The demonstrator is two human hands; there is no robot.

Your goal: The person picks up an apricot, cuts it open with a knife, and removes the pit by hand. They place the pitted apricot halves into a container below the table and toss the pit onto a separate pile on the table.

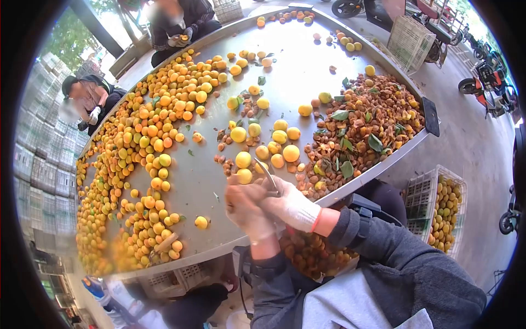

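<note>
My right hand, in a white knit glove, is closed around a curved knife with a thin metal blade pointing up and away from me. Against it, my left hand is smeared by motion; whether its fingers hold anything is hidden. Both hands are over the near edge of a metal table. Just beyond them several loose apricots lie beside small brown pits. A heap of pits, fruit scraps and leaves spreads to the right of my hands.
A large pile of apricots covers the table's left side. Below the near edge is more brownish fruit matter. A crate of apricots stands on the right. Two people are across the table, with stacked crates at left.
</note>
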